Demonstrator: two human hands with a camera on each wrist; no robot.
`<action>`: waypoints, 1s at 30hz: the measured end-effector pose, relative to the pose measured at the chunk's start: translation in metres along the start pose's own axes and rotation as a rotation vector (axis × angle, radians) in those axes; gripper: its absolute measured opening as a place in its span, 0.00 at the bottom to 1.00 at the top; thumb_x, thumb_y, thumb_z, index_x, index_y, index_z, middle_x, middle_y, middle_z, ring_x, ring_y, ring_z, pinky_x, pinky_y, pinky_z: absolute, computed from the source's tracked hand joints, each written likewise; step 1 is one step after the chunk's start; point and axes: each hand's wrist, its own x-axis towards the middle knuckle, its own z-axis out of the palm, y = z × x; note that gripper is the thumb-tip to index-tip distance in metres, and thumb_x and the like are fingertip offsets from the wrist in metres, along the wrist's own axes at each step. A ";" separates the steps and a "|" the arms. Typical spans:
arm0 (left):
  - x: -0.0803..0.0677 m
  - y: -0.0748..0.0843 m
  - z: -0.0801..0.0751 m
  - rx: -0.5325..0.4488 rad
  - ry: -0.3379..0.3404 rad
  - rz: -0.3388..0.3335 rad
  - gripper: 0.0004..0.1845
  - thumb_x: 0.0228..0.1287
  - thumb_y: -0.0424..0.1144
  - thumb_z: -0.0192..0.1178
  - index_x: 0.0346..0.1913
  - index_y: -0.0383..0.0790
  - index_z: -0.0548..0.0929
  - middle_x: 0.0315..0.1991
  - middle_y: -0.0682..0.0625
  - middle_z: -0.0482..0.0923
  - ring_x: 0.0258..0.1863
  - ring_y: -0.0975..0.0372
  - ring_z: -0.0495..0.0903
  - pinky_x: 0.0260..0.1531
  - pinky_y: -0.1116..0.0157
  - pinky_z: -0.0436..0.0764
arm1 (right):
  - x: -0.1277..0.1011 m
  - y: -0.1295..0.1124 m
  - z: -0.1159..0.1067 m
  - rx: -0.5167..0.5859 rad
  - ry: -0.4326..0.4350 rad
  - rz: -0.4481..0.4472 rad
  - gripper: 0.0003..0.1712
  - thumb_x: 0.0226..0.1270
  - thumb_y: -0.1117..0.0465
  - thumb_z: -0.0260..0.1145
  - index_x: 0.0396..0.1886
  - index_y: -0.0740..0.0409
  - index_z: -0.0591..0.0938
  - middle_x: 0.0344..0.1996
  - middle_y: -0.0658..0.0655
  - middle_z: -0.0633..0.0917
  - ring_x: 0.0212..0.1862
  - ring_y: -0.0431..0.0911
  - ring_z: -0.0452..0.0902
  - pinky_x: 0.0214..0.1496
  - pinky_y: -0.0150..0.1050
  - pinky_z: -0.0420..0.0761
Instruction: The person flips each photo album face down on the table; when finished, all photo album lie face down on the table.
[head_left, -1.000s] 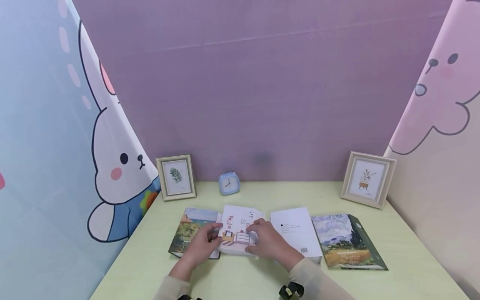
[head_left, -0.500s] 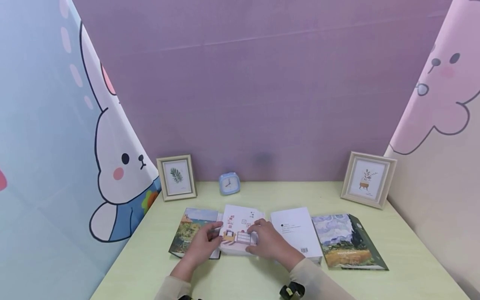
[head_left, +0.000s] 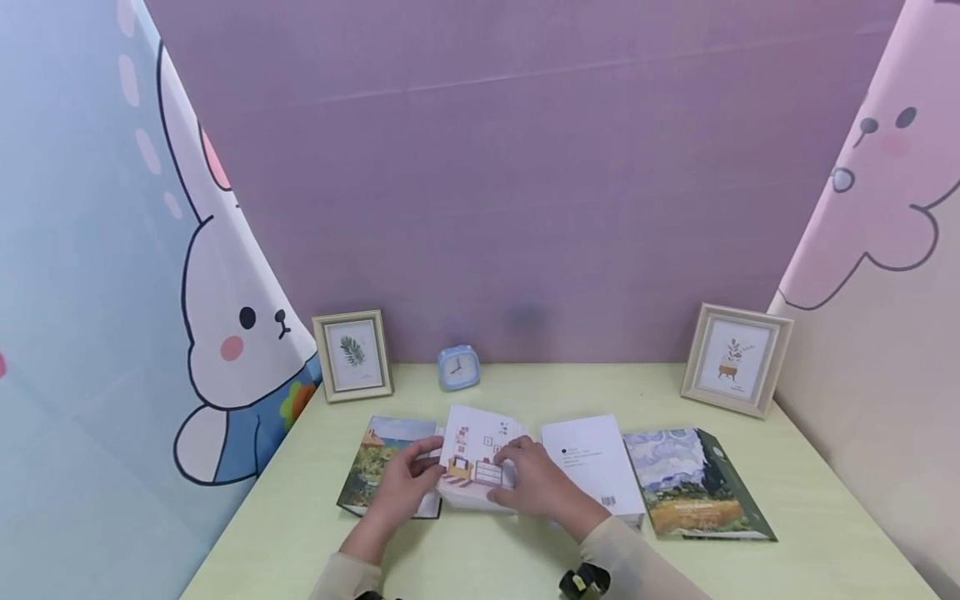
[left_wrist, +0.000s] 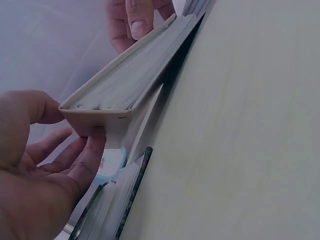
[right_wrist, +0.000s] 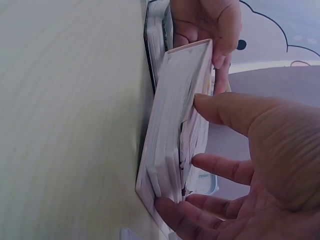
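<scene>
A thick book with a white illustrated cover [head_left: 472,437] lies between both hands at mid-table in the head view. My left hand [head_left: 401,487] grips its spine side; in the left wrist view the thumb is at the cover's corner and the fingers [left_wrist: 92,155] are under the spine [left_wrist: 100,119], which is tilted up off the table. On the opposite side my right hand [head_left: 540,483] holds the page edges. The right wrist view has its thumb [right_wrist: 220,107] on the cover's edge and its fingers curled at the far corner of the pages [right_wrist: 167,125].
A landscape-painting book [head_left: 390,442] lies close at the left. To the right are a white book [head_left: 585,458], back cover up, and another painting-covered book [head_left: 690,483]. Behind stand a blue clock [head_left: 458,367] and two picture frames [head_left: 354,354], one at each side.
The illustrated book's left and far side has risen slightly. My left hand has moved up a little at its spine, while the right hand has barely moved.
</scene>
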 end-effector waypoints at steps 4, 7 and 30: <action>-0.001 0.002 0.000 -0.046 0.022 -0.007 0.22 0.73 0.29 0.63 0.68 0.33 0.78 0.63 0.36 0.79 0.60 0.45 0.81 0.49 0.67 0.86 | 0.000 0.000 0.000 0.027 -0.001 0.011 0.32 0.56 0.42 0.81 0.56 0.51 0.85 0.61 0.59 0.77 0.64 0.59 0.73 0.68 0.61 0.77; -0.002 0.004 0.000 -0.055 0.033 -0.014 0.22 0.74 0.30 0.63 0.68 0.33 0.79 0.61 0.37 0.81 0.58 0.46 0.82 0.48 0.69 0.86 | -0.001 0.000 0.000 0.040 0.005 0.006 0.31 0.56 0.42 0.81 0.56 0.51 0.84 0.61 0.58 0.77 0.64 0.58 0.73 0.67 0.61 0.77; -0.003 0.003 -0.006 -0.338 -0.131 -0.071 0.31 0.78 0.38 0.61 0.79 0.38 0.66 0.67 0.28 0.73 0.56 0.49 0.85 0.54 0.54 0.87 | 0.000 0.001 0.000 0.102 0.025 -0.033 0.35 0.60 0.41 0.79 0.63 0.51 0.82 0.59 0.54 0.78 0.63 0.55 0.75 0.67 0.57 0.78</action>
